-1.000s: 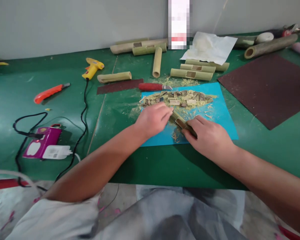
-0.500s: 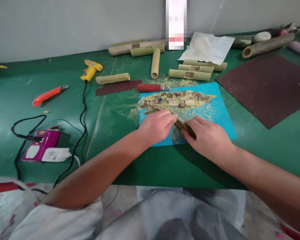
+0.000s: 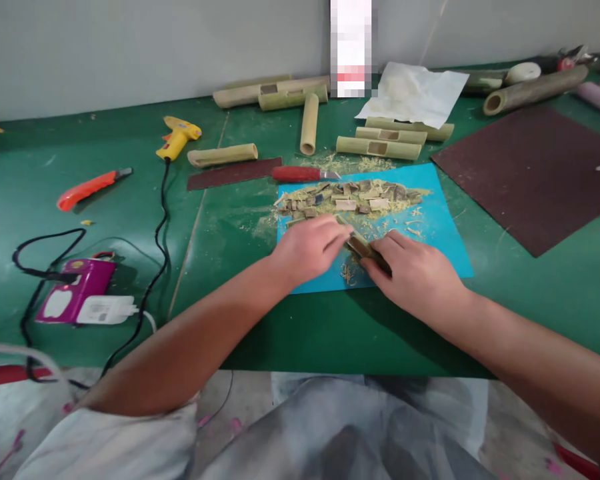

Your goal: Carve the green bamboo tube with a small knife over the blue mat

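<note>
On a blue mat [image 3: 430, 230] my right hand [image 3: 415, 277] is closed round a short bamboo piece [image 3: 360, 245] and presses it down. My left hand [image 3: 310, 250] is curled in a pinch at the piece's far end; what it grips is hidden by the fingers. A heap of bamboo chips and shavings [image 3: 353, 197] lies on the mat just beyond both hands. A red-handled knife [image 3: 303, 174] rests at the mat's far edge, untouched.
Several bamboo tubes [image 3: 377, 147] lie further back by the wall, with white paper [image 3: 415, 93]. Dark sandpaper sheets lie right [image 3: 530, 170] and centre [image 3: 235, 173]. On the left are a yellow glue gun [image 3: 177, 137], an orange cutter [image 3: 87, 189] and a purple power strip [image 3: 77, 297].
My left hand has drawn back slightly toward me along the bamboo piece. My right hand has hardly moved. The view has drifted a little.
</note>
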Tool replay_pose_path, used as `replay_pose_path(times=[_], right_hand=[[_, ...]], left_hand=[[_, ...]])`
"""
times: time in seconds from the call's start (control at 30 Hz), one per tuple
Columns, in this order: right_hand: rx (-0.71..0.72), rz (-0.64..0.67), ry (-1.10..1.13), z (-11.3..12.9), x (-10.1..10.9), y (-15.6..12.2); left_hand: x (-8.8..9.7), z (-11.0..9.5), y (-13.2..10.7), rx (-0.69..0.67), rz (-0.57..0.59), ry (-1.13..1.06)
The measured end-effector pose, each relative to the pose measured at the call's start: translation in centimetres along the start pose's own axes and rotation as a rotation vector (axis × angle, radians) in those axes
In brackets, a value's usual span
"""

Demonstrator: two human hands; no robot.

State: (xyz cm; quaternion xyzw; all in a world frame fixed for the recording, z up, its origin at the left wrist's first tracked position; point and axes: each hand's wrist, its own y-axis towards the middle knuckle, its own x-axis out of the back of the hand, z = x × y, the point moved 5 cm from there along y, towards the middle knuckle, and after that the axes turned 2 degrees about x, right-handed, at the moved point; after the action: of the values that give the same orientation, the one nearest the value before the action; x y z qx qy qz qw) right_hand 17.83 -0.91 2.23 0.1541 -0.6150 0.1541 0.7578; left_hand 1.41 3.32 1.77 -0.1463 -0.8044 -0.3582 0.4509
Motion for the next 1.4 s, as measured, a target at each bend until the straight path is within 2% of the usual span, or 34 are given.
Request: replay_pose_path(times=[0.07,0.2,0.3,0.43,0.7,0.83,0.93,1.03,1.4], right_hand=[[0.000,-0.015,-0.001,-0.1,0.0,0.0],[0.015,-0.030,0.001,0.0,0.0,-0.1],[0.012,-0.022,-0.009,0.0,0.0,0.0],[0.006,-0.012,-0.013,0.1,0.0,0.0],[0.018,-0.032,-0.019,0.2,-0.1,0.0],[0.041,-0.055,-0.013,0.1,-0.1,-0.1],[0.031,-0.045,-0.007,0.0,-0.1,0.0],[0.025,-0.025,-0.011,0.0,-0.1,0.0],[0.020,-0.050,-0.017,-0.2,0.1,-0.1]], left_hand=[[0.2,0.2,0.0,0.022,-0.035,0.005],[0.0,-0.1,-0.2,-0.002,-0.007,0.006],[0.2,-0.1,-0.2,0.004,-0.034,0.031],[0.1,-0.2,-0.2,-0.032,-0.018,0.039],[0.3,-0.3,0.0,0.016,-0.019,0.041],[0.1,-0.6,-0.2,0.005,0.018,-0.017],[0.2,-0.3,-0.2,0.024,-0.039,-0.014],[0.0,-0.1,-0.2,0.002,-0.016,-0.009],[-0.1,0.4,-0.2,-0.008,-0.066,0.035]])
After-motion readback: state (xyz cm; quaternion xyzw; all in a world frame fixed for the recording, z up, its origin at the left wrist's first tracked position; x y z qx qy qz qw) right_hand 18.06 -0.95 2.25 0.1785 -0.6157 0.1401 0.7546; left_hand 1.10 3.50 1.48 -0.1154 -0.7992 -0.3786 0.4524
